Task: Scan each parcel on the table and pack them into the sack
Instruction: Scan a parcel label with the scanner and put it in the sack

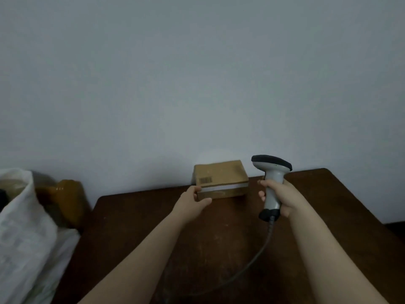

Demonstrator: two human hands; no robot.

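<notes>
Right grip (282, 198) tight around scanner (272, 172) handle, left grip (192, 200) fast on parcel (221, 176) at its near corner, perhaps on table (219, 238).

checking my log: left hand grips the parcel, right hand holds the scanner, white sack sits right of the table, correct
No: the head view shows the white sack left of the table. The left hand does grip the parcel and the right hand holds the scanner.
</notes>
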